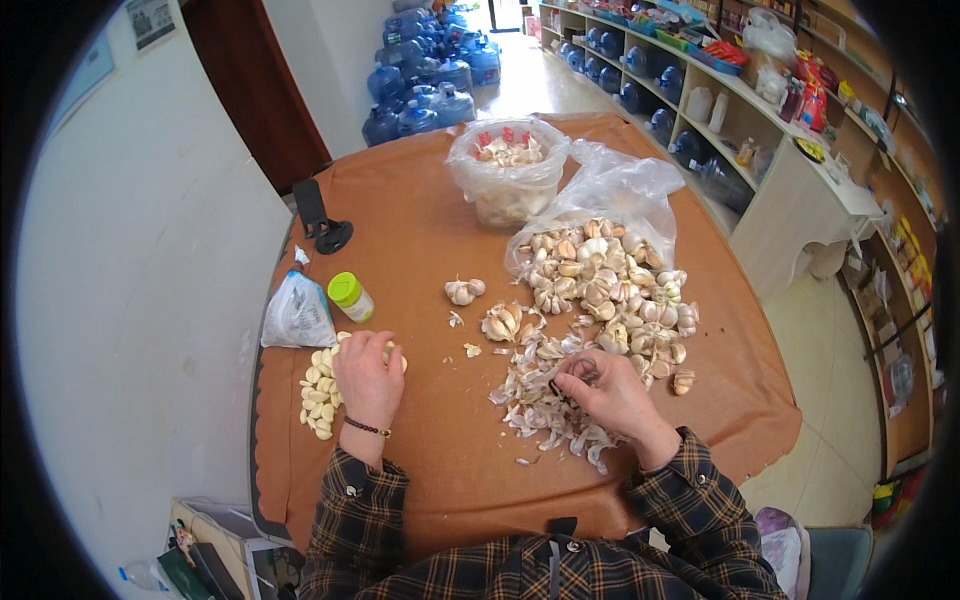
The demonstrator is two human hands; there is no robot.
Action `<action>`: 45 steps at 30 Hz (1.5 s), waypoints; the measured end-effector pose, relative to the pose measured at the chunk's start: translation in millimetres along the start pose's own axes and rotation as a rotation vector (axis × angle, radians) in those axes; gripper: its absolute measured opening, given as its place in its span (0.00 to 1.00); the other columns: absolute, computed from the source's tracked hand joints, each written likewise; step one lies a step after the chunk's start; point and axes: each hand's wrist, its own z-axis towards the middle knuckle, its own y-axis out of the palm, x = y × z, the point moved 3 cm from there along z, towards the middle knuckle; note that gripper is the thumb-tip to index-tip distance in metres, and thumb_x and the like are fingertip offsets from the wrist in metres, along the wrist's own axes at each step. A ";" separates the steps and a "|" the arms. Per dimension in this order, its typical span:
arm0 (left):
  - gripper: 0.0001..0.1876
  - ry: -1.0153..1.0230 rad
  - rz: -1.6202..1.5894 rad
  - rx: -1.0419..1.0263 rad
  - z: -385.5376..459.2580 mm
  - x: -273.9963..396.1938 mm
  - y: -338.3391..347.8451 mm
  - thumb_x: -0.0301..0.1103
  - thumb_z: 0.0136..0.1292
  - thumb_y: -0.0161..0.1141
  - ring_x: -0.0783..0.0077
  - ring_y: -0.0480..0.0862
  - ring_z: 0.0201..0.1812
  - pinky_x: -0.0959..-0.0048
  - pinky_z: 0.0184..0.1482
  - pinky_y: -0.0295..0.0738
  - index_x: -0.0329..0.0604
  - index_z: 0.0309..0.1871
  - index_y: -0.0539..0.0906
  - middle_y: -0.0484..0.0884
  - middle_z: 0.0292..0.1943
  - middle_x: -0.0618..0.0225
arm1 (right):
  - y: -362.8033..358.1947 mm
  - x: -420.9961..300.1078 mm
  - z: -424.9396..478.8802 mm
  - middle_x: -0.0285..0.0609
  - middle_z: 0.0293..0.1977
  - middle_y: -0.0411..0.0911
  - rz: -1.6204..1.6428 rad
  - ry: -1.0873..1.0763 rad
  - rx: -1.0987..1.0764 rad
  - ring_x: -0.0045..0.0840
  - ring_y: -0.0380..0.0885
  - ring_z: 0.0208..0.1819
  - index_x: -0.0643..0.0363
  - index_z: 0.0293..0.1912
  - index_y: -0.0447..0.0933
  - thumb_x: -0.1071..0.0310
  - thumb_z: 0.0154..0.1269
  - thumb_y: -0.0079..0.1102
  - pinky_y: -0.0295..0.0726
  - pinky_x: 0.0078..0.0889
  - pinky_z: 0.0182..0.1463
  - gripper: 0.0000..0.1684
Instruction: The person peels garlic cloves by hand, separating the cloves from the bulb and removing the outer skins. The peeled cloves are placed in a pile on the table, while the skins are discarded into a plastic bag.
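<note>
My left hand (369, 375) is palm down at the pile of peeled garlic cloves (319, 394), its fingers bent over some of them. Whether it grips any is hidden beneath it. In my right hand (616, 391) is a small metal tool (582, 367) with a loop showing between the fingers; most of it is covered. That hand is above loose garlic skins (551, 416). Beyond it, many unpeeled garlic bulbs (600, 289) spill from a clear plastic bag (619, 184). A partly broken bulb (502, 322) sits left of the skins, and another garlic piece (465, 291) lies farther back.
A bag-lined tub (517, 184) with garlic skins stands at the table's far side. Left on the brown table cover (405, 277) are a green-lidded jar (350, 298), a white plastic packet (300, 311) and a black stand (322, 217). A wall runs left; shelves (720, 135) line the right.
</note>
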 end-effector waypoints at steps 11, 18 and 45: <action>0.08 0.280 -0.722 -0.330 0.0 90.4 37.3 0.24 0.53 0.60 0.59 0.78 0.41 0.67 0.44 0.73 0.37 0.37 0.81 0.80 0.36 0.60 | 22.6 -18.4 -18.6 0.46 0.25 0.73 -0.282 -0.555 -0.386 0.41 0.75 0.31 0.62 0.28 0.73 0.68 0.52 0.62 0.74 0.38 0.34 0.09; 0.10 0.489 -0.581 -0.445 11.7 127.8 93.0 0.25 0.53 0.58 0.58 0.77 0.42 0.66 0.46 0.73 0.38 0.41 0.81 0.79 0.38 0.60 | 29.3 -8.3 -19.6 0.47 0.25 0.74 -0.252 -0.529 -0.468 0.41 0.75 0.31 0.61 0.26 0.72 0.64 0.54 0.60 0.74 0.40 0.35 0.11; 0.13 -0.320 -1.288 -0.620 -1.2 112.1 65.2 0.32 0.64 0.55 0.77 0.78 0.37 0.78 0.43 0.73 0.33 0.47 0.78 0.83 0.35 0.65 | -17.4 26.1 13.3 0.33 0.23 0.75 0.656 0.045 0.281 0.10 0.69 0.24 0.59 0.26 0.72 0.66 0.61 0.61 0.68 0.12 0.28 0.11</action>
